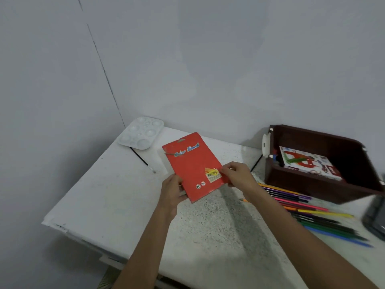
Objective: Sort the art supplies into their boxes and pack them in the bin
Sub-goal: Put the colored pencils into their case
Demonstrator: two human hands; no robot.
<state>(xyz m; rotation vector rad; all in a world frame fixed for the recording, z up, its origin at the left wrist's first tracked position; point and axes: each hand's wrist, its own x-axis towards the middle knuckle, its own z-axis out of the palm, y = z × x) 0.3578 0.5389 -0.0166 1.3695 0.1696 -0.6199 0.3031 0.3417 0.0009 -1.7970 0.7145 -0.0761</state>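
A flat red colour-pencil box is held above the table with its back side up. My left hand grips its near left corner, and my right hand pinches its near right edge. Several loose coloured pencils lie in a row on the table to the right. Behind them stands a dark brown bin, which holds a white printed box.
A white paint palette rests at the table's far left corner. A thin black paintbrush lies beside it. Another thin black brush lies by the bin's left wall. A dark object sits at the right edge. The white table meets walls behind and on the left.
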